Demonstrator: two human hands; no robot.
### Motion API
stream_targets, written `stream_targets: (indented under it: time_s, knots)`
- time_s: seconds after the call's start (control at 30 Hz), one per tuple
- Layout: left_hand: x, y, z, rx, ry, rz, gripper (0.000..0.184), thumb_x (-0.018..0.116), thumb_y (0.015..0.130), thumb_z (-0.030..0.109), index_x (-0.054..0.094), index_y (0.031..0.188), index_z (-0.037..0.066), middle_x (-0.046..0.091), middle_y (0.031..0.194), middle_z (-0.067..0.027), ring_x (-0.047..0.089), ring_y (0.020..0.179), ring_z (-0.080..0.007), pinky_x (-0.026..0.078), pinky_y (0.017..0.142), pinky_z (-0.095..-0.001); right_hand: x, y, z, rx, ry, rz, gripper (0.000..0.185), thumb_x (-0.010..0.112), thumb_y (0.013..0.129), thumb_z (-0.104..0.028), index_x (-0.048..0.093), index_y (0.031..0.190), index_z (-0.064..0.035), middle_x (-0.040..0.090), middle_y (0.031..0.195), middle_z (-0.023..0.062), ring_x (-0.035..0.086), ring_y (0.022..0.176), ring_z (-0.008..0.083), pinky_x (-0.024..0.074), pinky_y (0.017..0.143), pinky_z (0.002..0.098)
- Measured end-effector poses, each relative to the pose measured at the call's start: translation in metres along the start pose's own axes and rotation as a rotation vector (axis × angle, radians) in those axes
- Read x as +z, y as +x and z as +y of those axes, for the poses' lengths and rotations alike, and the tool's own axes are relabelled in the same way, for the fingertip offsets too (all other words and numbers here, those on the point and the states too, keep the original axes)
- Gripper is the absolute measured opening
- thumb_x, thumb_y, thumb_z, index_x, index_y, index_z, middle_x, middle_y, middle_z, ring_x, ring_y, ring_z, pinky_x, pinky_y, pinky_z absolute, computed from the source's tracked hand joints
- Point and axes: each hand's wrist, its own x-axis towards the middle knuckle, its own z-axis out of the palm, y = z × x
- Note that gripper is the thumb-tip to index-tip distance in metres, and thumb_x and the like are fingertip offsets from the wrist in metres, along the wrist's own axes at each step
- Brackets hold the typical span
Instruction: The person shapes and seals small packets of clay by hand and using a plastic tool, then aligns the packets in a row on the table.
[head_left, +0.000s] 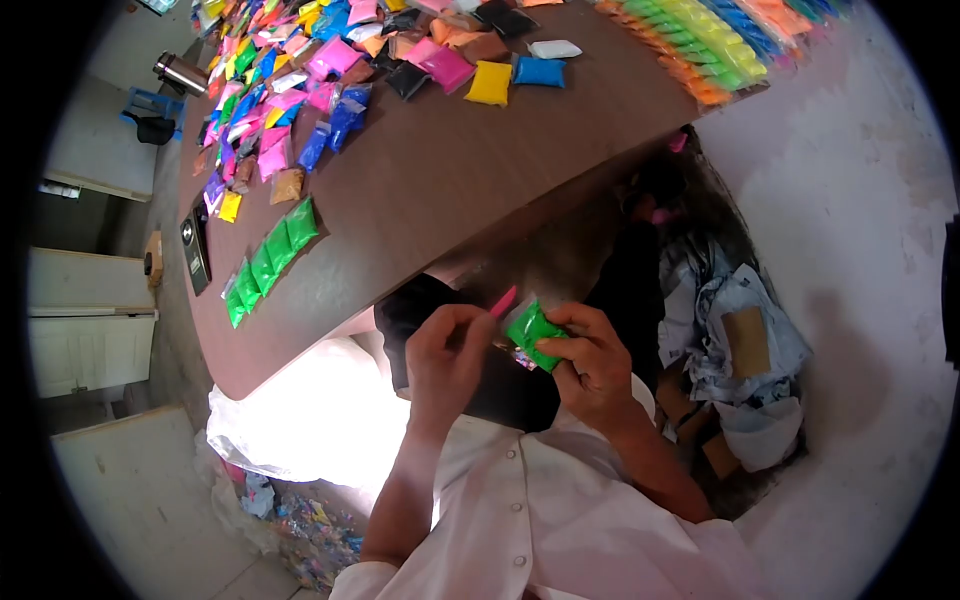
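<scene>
Over my lap, my right hand [590, 360] holds a green packet [533, 330] between thumb and fingers, its clear edge toward the upper left. My left hand [450, 350] is just left of it, fingers bent toward the thumb, with a small pink piece [504, 301] at its fingertips. Whether the left fingers grip that piece is unclear. Several green packets [272, 256] lie in an overlapping row on the brown table [420, 190]. Nearer the table's far side are a yellow packet [489, 83] and a blue packet [539, 71].
Many coloured packets [335, 58] are heaped at the table's back left. Rows of filled strips [700, 50] lie at the back right. A dark flat box [195, 248] sits by the left edge. Crumpled bags and cardboard [745, 340] are on the floor at right.
</scene>
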Motion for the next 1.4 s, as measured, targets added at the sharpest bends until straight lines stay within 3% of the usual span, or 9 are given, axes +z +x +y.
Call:
stream_targets:
  time_s: [0.1, 0.27, 0.33, 0.43, 0.63, 0.83, 0.93, 1.03, 1.4]
  knots:
    - [0.014, 0.0, -0.012, -0.066, -0.341, -0.038, 0.007, 0.068, 0.098, 0.005, 0.068, 0.098, -0.002, 0.071, 0.089, -0.0034, 0.065, 0.081, -0.0072, 0.051, 0.072, -0.0222, 0.003, 0.001, -0.001, -0.005, 0.057, -0.078, 0.043, 0.064, 0.071, 0.019, 0.072, 0.104, -0.0086, 0.062, 0.125, 0.0172, 0.068, 0.107, 0.0311, 0.0563, 0.086, 0.0338]
    - [0.009, -0.004, -0.009, -0.19, -0.403, -0.123, 0.01, 0.068, 0.099, 0.007, 0.066, 0.102, -0.002, 0.07, 0.091, -0.0024, 0.063, 0.082, -0.006, 0.052, 0.073, -0.0215, 0.002, 0.001, -0.009, 0.117, 0.153, -0.093, 0.044, 0.061, 0.077, 0.015, 0.069, 0.116, -0.0047, 0.061, 0.13, 0.0162, 0.066, 0.114, 0.0287, 0.0545, 0.091, 0.0338]
    - [0.009, -0.005, -0.005, -0.165, -0.372, -0.097, 0.01, 0.068, 0.1, 0.007, 0.065, 0.102, -0.002, 0.07, 0.091, -0.0027, 0.063, 0.081, -0.0058, 0.052, 0.072, -0.0215, 0.006, 0.0, -0.019, 0.506, 0.768, 0.101, 0.039, 0.06, 0.086, 0.007, 0.064, 0.124, 0.0007, 0.061, 0.133, 0.0136, 0.064, 0.116, 0.0225, 0.0528, 0.093, 0.033]
    - [0.014, -0.007, 0.001, -0.088, -0.379, -0.022, 0.008, 0.067, 0.099, 0.005, 0.065, 0.103, -0.002, 0.07, 0.09, -0.0029, 0.063, 0.081, -0.0054, 0.052, 0.073, -0.0212, 0.01, -0.005, -0.015, 0.751, 0.865, 0.032, 0.035, 0.063, 0.094, -0.005, 0.062, 0.128, 0.0037, 0.065, 0.127, 0.01, 0.064, 0.113, 0.0159, 0.0515, 0.095, 0.0316]
    - [0.02, -0.014, 0.007, -0.08, -0.297, 0.033, 0.006, 0.068, 0.098, 0.004, 0.067, 0.097, -0.002, 0.069, 0.084, -0.0033, 0.064, 0.074, -0.006, 0.052, 0.065, -0.0224, 0.017, -0.011, -0.015, 0.709, 0.484, -0.178, 0.032, 0.074, 0.095, -0.019, 0.07, 0.118, 0.0029, 0.075, 0.094, 0.0061, 0.07, 0.087, 0.0109, 0.0564, 0.081, 0.028]
    - [0.008, -0.01, 0.005, 0.239, 0.254, 0.153, 0.004, 0.072, 0.096, 0.003, 0.07, 0.096, -0.001, 0.068, 0.077, -0.0017, 0.06, 0.067, -0.0045, 0.047, 0.06, -0.0221, 0.014, -0.007, -0.02, 0.68, 0.33, -0.086, 0.018, 0.069, 0.099, -0.013, 0.073, 0.102, 0.0042, 0.075, 0.083, 0.0069, 0.071, 0.074, 0.011, 0.0572, 0.064, 0.0266]
    - [0.009, -0.019, 0.024, 0.244, 0.274, 0.062, 0.007, 0.074, 0.09, -0.001, 0.071, 0.096, 0.0, 0.069, 0.078, -0.0062, 0.064, 0.065, -0.01, 0.049, 0.058, -0.0256, 0.011, -0.004, -0.017, 0.654, 0.235, -0.084, 0.018, 0.069, 0.099, -0.013, 0.073, 0.101, 0.0047, 0.074, 0.078, 0.0079, 0.07, 0.069, 0.0114, 0.0547, 0.061, 0.0262]
    - [0.022, -0.027, 0.027, 0.46, 0.278, -0.099, 0.013, 0.075, 0.085, -0.006, 0.072, 0.095, 0.002, 0.069, 0.08, -0.0132, 0.069, 0.063, -0.0241, 0.052, 0.055, -0.031, 0.01, -0.004, -0.015, 0.532, 0.083, -0.086, 0.02, 0.071, 0.097, -0.016, 0.071, 0.092, 0.004, 0.072, 0.069, 0.0109, 0.071, 0.061, 0.0175, 0.0554, 0.058, 0.0295]
    - [0.02, -0.018, 0.021, 0.551, 0.386, -0.04, 0.009, 0.074, 0.087, -0.006, 0.069, 0.091, 0.0, 0.063, 0.072, -0.009, 0.06, 0.054, -0.015, 0.044, 0.048, -0.0273, 0.013, 0.0, -0.022, 0.591, 0.042, -0.086, 0.026, 0.068, 0.099, -0.021, 0.07, 0.087, 0.0019, 0.069, 0.064, 0.0101, 0.071, 0.058, 0.0227, 0.0537, 0.054, 0.0335]
